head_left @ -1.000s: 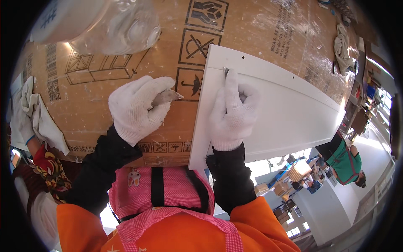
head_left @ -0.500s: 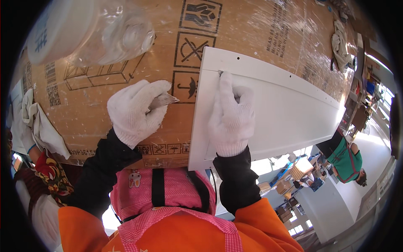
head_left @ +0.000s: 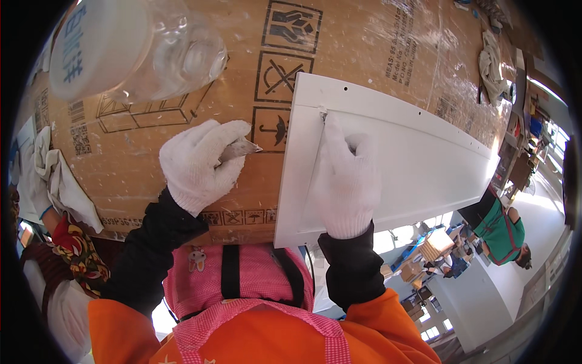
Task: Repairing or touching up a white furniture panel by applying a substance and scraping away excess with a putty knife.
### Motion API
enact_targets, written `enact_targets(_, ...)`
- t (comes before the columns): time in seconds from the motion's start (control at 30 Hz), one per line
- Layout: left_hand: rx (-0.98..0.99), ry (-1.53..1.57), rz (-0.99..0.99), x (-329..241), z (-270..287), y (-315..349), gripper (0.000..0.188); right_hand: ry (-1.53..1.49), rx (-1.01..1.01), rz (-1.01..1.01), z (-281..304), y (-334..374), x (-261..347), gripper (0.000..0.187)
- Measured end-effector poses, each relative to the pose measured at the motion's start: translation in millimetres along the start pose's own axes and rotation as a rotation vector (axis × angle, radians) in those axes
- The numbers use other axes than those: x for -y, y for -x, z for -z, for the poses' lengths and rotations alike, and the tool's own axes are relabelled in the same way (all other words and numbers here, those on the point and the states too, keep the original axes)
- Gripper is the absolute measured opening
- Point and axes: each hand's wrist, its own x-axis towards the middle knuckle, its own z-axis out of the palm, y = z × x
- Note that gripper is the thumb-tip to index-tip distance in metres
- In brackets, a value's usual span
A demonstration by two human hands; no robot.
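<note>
My left hand (head_left: 199, 161), in a white knit glove, is closed around a small grey, pointed, blade-like piece (head_left: 241, 149); its tip sticks out toward the right. That hand is above the brown carton, left of a white panel (head_left: 418, 176). On the panel's left part rests my right hand (head_left: 347, 173), also gloved and slightly blurred. Its index finger is stretched out to the far left corner of the panel's recess, while the other fingers curl. A small grey spot (head_left: 323, 115) shows at the fingertip; whether it is a mark or a loose bit I cannot tell.
The panel lies on a large film-wrapped carton (head_left: 345, 36). A clear plastic bottle with a white end (head_left: 133, 51) is at the far left. White cloth (head_left: 63, 176) lies at the left edge, near another person's patterned sleeve (head_left: 79, 255). A person in green (head_left: 500, 230) is at the right.
My right hand has shifted right and a little nearer, its index finger still by the recess corner. Most of the view has moved slightly downward. My left hand keeps its grip.
</note>
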Motion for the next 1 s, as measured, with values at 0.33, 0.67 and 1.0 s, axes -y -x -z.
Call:
enact_targets(0.33, -0.020, 0.018, -0.017, -0.6, -0.6, -1.6, 0.035, -0.437, -0.121, -0.031, 1.8, -8.9, -16.6, 0.039)
enact_targets(0.67, -0.012, 0.004, -0.021, -0.2, -0.6, -1.0, 0.035, -0.313, -0.177, -0.009, -12.5, -5.2, -0.3, 0.040)
enact_targets(1.0, -0.019, 0.028, -0.023, 0.3, -2.0, -1.1, 0.035, 0.063, -0.027, -0.096, -9.2, -0.7, 26.0, 0.060)
